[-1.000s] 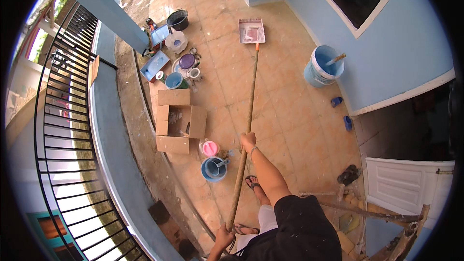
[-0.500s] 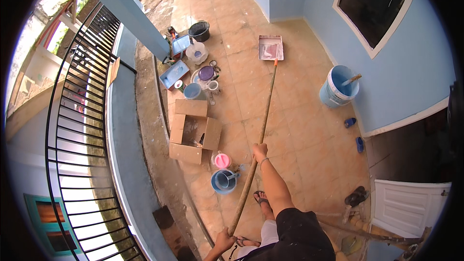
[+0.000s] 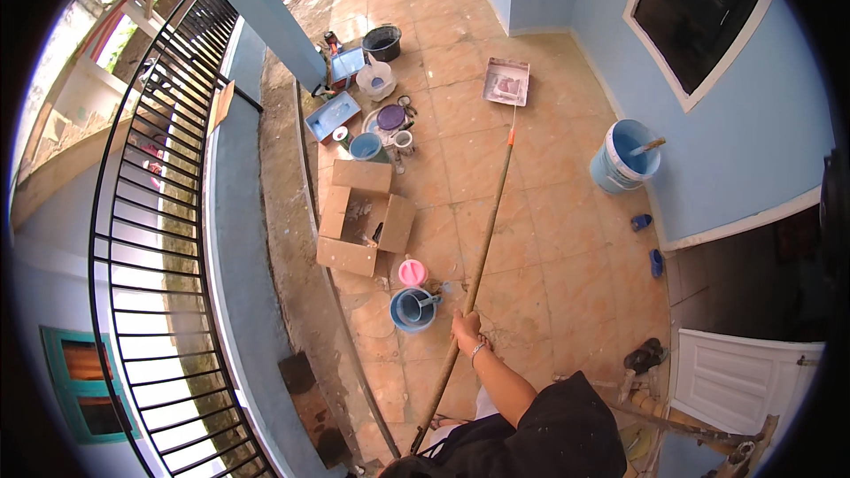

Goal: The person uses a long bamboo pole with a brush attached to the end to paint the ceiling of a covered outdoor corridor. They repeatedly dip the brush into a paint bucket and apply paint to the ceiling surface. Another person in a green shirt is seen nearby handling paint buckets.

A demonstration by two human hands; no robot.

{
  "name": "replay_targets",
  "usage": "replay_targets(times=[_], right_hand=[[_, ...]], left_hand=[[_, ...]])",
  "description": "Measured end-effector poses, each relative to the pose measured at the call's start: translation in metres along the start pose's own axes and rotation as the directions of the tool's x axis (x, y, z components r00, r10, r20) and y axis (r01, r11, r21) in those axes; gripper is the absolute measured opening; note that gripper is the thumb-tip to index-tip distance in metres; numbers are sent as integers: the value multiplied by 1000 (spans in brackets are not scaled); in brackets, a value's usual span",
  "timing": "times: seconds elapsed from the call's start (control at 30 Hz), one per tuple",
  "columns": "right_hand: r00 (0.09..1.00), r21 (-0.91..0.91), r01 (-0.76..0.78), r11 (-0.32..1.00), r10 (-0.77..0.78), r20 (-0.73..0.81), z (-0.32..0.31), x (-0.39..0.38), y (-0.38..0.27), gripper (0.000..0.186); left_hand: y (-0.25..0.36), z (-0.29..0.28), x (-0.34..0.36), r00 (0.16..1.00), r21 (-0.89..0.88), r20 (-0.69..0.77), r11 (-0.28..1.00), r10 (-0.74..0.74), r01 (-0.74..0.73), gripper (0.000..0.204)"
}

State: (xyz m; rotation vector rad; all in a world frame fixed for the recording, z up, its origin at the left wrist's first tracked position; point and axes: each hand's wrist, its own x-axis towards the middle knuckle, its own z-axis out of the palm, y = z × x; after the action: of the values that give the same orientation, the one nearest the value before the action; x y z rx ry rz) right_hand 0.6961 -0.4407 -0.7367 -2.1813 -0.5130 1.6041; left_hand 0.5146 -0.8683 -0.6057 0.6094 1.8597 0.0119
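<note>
Long brown wooden pole (image 3: 490, 227) drawn back from square pinkish tray (image 3: 508, 67); right hand (image 3: 465, 329) clamped round pole; left hand's fingers: can't tell.

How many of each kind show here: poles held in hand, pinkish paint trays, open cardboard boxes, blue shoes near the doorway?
Held pole: 1
Pinkish paint tray: 1
Open cardboard box: 1
Blue shoes: 2
Total: 5

The pole (image 3: 495, 208) looks like rough wood, the tray (image 3: 509, 67) smooth plastic, the box (image 3: 400, 223) matt cardboard.
</note>
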Motion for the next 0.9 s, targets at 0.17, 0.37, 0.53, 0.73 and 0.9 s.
replay_targets(times=[0.17,0.37,0.53,0.73,0.9], right_hand=[[997,-53,0,999,-3,-71,-2,25,-3,36],[997,-66,53,996,-57,-46,-10,104,-80,28],[999,-118,40,992,-40,-3,-29,82,-62,30],[993,-126,49,991,-62,-99,-28,5,59,34],[985,-40,155,987,-158,-66,-28,-45,91,35]], left_hand=[[18,6,10,977,7,-49,978,207,-207,38],[150,12,44,948,164,-40,938,317,-307,35],[131,25,16,975,148,54,964,215,-221,34],[17,51,-28,975,54,17,974,220,-220,31],[-30,46,-34,933,-1,-124,940,338,-341,30]])
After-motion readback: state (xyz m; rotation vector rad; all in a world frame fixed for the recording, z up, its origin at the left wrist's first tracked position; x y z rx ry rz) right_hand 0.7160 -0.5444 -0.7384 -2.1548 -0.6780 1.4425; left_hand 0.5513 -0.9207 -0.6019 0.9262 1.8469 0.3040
